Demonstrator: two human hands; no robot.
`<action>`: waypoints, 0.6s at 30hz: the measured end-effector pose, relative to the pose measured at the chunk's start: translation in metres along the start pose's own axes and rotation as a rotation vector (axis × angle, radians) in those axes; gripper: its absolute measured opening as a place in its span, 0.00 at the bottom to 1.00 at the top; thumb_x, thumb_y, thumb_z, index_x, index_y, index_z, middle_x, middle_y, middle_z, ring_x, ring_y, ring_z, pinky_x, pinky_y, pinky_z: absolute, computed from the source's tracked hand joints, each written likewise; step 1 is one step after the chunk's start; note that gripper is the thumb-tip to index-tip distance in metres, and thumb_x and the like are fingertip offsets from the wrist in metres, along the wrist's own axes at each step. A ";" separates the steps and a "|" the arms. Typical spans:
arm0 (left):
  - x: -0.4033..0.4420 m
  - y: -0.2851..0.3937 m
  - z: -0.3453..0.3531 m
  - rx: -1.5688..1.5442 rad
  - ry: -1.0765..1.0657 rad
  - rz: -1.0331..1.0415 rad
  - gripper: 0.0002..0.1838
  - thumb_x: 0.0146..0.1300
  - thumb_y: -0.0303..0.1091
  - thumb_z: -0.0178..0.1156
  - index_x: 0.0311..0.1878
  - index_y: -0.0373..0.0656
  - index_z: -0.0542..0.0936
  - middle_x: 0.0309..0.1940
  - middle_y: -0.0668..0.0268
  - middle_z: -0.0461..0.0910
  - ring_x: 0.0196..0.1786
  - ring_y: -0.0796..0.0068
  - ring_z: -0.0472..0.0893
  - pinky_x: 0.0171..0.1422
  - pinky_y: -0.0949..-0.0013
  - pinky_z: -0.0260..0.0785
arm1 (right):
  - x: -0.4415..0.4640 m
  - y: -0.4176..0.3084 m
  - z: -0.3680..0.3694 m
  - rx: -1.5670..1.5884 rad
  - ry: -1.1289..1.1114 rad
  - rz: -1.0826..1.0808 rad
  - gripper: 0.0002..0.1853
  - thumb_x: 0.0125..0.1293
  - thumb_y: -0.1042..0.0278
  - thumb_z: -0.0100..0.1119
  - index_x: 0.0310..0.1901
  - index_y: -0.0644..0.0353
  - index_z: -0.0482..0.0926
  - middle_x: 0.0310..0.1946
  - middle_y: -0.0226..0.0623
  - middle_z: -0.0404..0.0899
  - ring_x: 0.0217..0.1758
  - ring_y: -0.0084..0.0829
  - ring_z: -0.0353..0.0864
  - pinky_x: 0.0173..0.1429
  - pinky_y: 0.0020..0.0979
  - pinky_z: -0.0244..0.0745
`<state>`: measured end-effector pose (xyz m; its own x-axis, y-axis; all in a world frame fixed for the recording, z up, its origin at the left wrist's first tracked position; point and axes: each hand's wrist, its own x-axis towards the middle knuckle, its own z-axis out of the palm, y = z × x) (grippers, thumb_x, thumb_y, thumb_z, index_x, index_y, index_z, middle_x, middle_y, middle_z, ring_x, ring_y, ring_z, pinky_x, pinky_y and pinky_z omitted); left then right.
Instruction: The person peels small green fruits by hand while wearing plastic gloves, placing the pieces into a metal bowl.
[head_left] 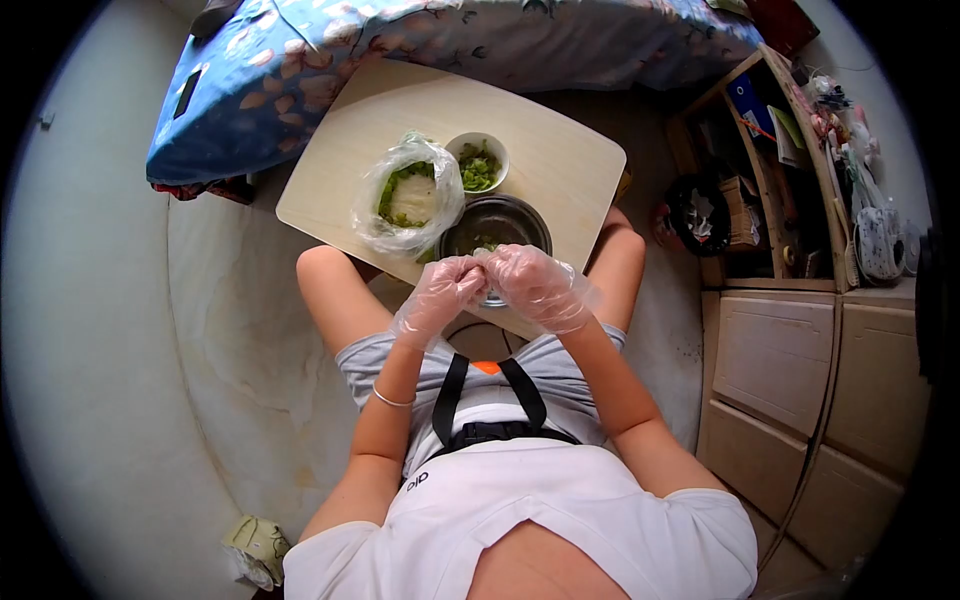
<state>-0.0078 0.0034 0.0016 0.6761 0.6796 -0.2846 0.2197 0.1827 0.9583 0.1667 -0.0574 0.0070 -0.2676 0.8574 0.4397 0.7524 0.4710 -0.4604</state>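
Both my hands wear clear plastic gloves and meet over the near edge of a dark metal bowl (497, 222). My left hand (452, 285) is closed, fingers pinched together against the right. My right hand (527, 278) is closed too, its fingertips touching the left ones. What lies between them is too small and covered to make out. Some green bits show inside the metal bowl. Left of it, a clear plastic bag (375, 212) stands open, with leafy greens around something pale and round. Behind the metal bowl, a white bowl (459, 143) holds chopped greens (478, 168).
The bowls and bag stand on a small pale table (540, 125) between my knees. A bed with a blue flowered cover (330, 60) lies beyond it. To the right are a wooden shelf (765, 170), a black-lined bin (697, 215) and pale drawers (772, 350).
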 end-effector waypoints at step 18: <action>0.001 -0.001 0.001 -0.175 0.000 -0.169 0.10 0.70 0.31 0.55 0.35 0.38 0.81 0.26 0.69 0.80 0.26 0.83 0.77 0.33 0.77 0.71 | -0.001 -0.005 -0.004 0.341 -0.058 0.249 0.04 0.62 0.76 0.61 0.38 0.65 0.79 0.29 0.46 0.80 0.33 0.46 0.82 0.39 0.39 0.78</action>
<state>-0.0067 0.0032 0.0001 0.6405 0.6289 -0.4408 0.2044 0.4137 0.8872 0.1657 -0.0616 0.0121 -0.1435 0.9593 0.2432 0.5591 0.2813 -0.7799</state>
